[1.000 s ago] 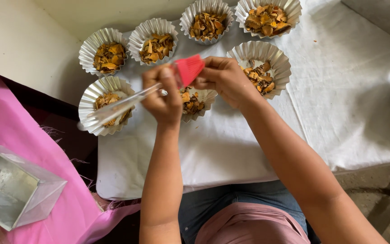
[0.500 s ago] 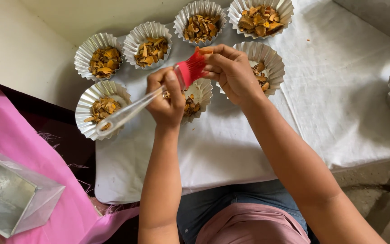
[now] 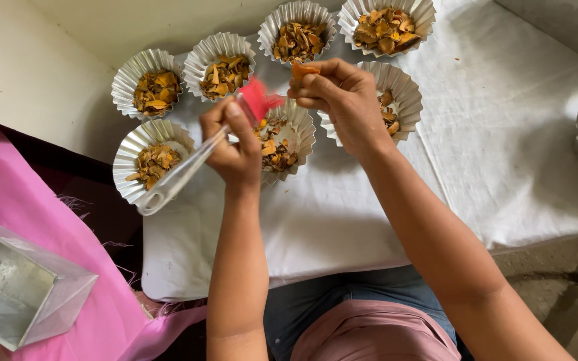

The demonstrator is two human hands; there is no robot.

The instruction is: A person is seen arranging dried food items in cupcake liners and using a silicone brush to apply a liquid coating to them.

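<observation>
While the left hand (image 3: 235, 150) closes its grip on a red-headed brush (image 3: 257, 100), the right hand (image 3: 342, 100) pinches an orange chip (image 3: 300, 69).

Brush head and chip meet above the middle foil cup (image 3: 296, 134) on the white-clothed bench (image 3: 490, 154); the clear handle (image 3: 175, 177) slants toward 8 o'clock over another filled cup (image 3: 143, 160). More cups of orange chips arc from 10 to 1 o'clock. Pink cloth (image 3: 48, 234) and a clear box (image 3: 18, 294) lie at 8 o'clock.

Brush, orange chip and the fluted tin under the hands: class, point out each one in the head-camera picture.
brush (image 3: 257, 99), head view, on its red bristle head, held by the left hand (image 3: 235, 150).
orange chip (image 3: 300, 69), head view, on the piece pinched by the right hand (image 3: 342, 100).
fluted tin (image 3: 302, 137), head view, on its right rim.
</observation>
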